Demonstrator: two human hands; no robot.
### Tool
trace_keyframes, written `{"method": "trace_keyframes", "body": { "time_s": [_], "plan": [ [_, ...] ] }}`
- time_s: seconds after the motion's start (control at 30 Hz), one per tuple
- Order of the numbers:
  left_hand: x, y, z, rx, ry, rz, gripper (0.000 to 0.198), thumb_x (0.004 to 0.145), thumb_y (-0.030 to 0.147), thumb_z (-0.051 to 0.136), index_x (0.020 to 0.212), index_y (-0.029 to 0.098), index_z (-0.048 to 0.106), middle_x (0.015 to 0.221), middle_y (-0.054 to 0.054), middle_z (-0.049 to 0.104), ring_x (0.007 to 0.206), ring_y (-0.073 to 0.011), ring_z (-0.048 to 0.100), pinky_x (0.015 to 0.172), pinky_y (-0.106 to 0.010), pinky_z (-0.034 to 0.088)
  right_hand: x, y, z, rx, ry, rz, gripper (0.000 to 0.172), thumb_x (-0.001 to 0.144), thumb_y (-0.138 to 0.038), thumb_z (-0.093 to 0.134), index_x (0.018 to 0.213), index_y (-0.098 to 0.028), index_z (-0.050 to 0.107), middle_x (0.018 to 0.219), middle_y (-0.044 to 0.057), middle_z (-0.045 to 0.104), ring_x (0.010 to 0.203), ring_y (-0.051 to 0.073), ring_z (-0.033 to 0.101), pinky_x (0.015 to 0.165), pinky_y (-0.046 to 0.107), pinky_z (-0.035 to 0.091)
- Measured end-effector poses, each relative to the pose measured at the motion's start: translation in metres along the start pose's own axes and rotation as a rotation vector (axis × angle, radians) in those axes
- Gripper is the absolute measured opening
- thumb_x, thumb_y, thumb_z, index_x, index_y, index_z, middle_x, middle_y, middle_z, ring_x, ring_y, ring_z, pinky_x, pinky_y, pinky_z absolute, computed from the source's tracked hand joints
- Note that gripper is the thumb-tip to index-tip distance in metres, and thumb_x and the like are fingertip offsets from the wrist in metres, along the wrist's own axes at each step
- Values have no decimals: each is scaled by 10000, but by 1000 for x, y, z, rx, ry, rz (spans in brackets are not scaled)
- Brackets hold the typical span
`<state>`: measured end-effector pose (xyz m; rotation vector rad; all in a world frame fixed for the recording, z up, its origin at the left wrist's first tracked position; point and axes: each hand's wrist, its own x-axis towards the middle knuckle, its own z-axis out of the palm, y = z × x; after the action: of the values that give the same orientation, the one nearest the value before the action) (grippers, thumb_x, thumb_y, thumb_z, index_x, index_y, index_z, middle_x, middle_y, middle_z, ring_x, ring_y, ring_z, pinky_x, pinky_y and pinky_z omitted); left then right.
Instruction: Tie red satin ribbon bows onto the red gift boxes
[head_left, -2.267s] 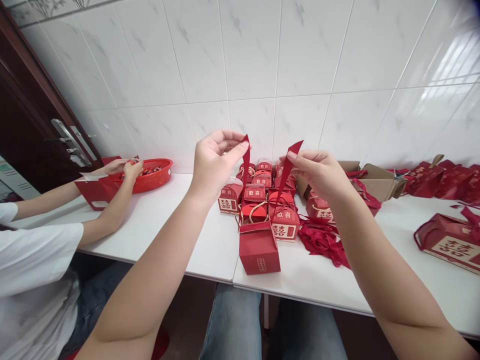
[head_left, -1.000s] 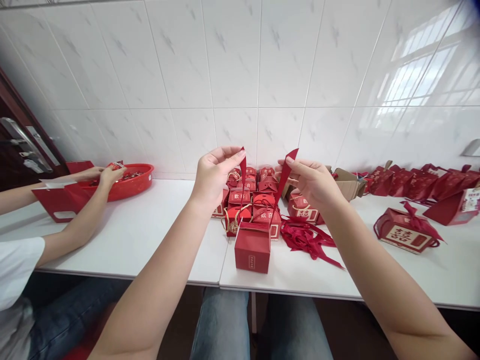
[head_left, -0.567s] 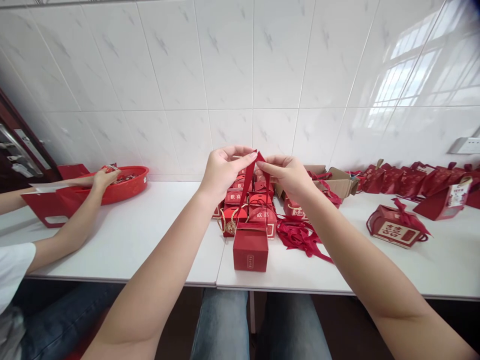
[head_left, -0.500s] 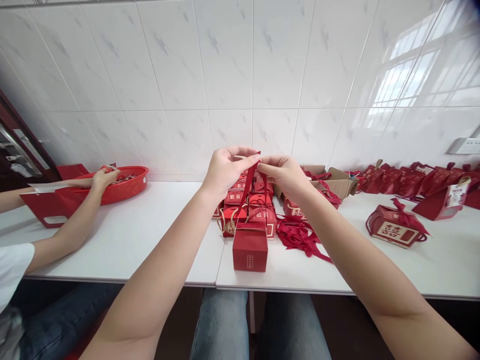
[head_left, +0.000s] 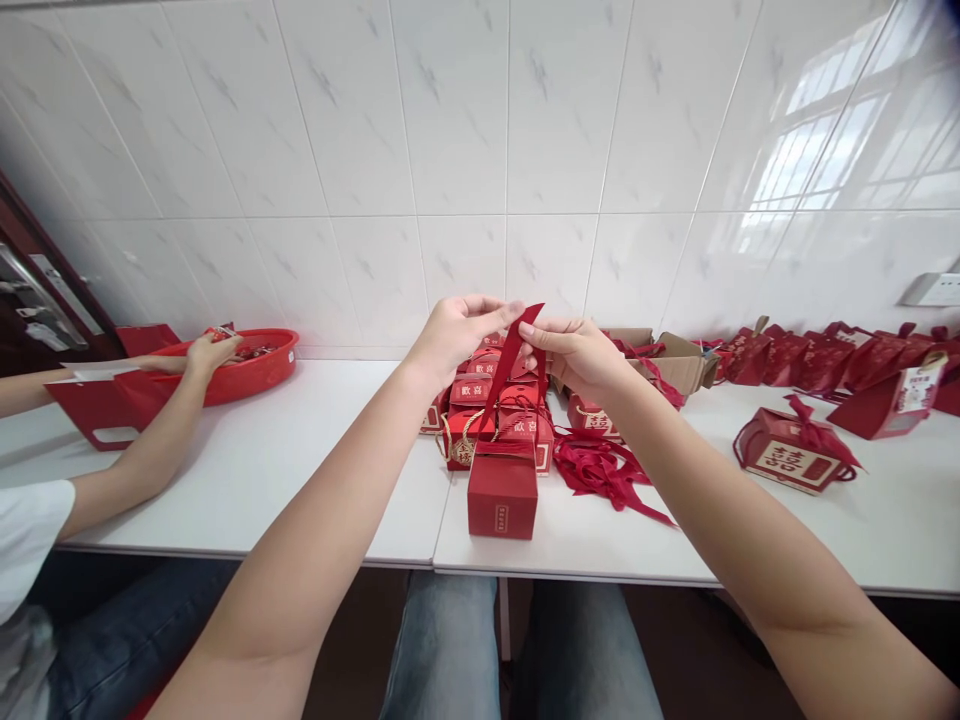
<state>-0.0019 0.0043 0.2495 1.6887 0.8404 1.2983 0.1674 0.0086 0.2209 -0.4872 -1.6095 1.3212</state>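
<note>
A small red gift box (head_left: 502,495) stands near the table's front edge, and a dark red ribbon (head_left: 507,362) rises from its top. My left hand (head_left: 471,335) pinches one side of the ribbon well above the box. Close beside it, my right hand (head_left: 568,350) pinches the other side, and one ribbon end pokes up between the hands. Behind the box sit several red boxes (head_left: 474,392) with gold lettering and cords, partly hidden by the hands. To the right lies a heap of loose red ribbons (head_left: 604,470).
At the left a co-worker's hand (head_left: 210,352) reaches over a red basin (head_left: 271,375), beside a red bag (head_left: 94,415). On the right are a finished-looking box with a bow (head_left: 796,455), a cardboard carton (head_left: 686,365) and a row of red boxes (head_left: 814,360).
The ribbon's ends have shifted against each other between my fingers; a longer tip now sticks up to the right. My right hand has moved slightly right. The box stays in place.
</note>
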Motion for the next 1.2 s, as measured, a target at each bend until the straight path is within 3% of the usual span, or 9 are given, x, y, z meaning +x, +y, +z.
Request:
{"method": "trace_keyframes", "body": {
  "time_s": [0.13,0.3,0.4,0.47,0.57,0.7,0.87,1.0,1.2],
  "plan": [
    [-5,-11,-4,31,-20,55,290,695,409,749,811,150,689,725,-63,707,649,-179,674,604,-312,549,-1,-1,0,112,12,91,187,769,-318,708,741,-140,659,660,-6,576,624,89,533,627,227,444],
    [-7,-20,-4,380,190,518,184,716,364,733,740,183,713,759,-25,658,666,-126,601,607,-269,502,0,-1,-2,294,-19,198,124,799,-267,659,747,-155,642,640,-23,554,581,74,496,608,209,448],
    [-12,-27,-5,498,218,725,145,731,341,725,722,198,701,796,-20,627,757,-133,587,716,-288,494,1,0,-7,320,-57,224,83,806,-241,640,792,-161,658,690,-16,582,612,75,517,620,201,455],
    [-19,-34,-4,386,152,659,189,748,379,707,796,198,676,871,-33,627,841,-152,597,768,-302,493,0,1,-11,248,-87,188,80,798,-238,650,775,-163,665,700,-10,595,638,84,537,641,211,462],
    [-27,-45,-2,54,-42,300,353,852,526,518,905,195,629,902,-60,647,872,-177,622,778,-324,505,-4,-3,-15,12,-155,52,133,813,-274,645,735,-173,681,708,5,625,691,110,577,703,248,473],
    [-30,-54,0,-152,-196,-75,480,903,542,362,744,180,633,732,-52,658,744,-171,632,771,-316,502,-14,-13,-14,-538,-251,-210,153,836,-271,596,843,-206,734,818,35,679,768,159,607,719,296,472],
    [-28,-58,-7,-230,-93,-99,242,782,292,467,724,176,671,745,-29,673,722,-168,627,697,-293,499,-18,-8,-13,-1068,-161,-499,187,778,-209,577,819,-234,758,800,47,689,685,167,585,637,315,459],
    [-29,-61,-7,-199,-34,-79,234,635,137,520,793,176,687,765,-8,687,700,-149,625,656,-278,494,-16,7,-13,-1191,-51,-652,209,786,-188,553,808,-236,755,780,55,688,723,189,609,712,353,483],
    [-31,-57,-1,-178,-7,6,150,663,187,696,796,181,627,810,16,659,719,-102,610,696,-251,497,-10,21,-14,-1262,-19,-813,223,825,-179,532,853,-213,750,837,80,698,781,199,622,760,369,494]
  ]
}}
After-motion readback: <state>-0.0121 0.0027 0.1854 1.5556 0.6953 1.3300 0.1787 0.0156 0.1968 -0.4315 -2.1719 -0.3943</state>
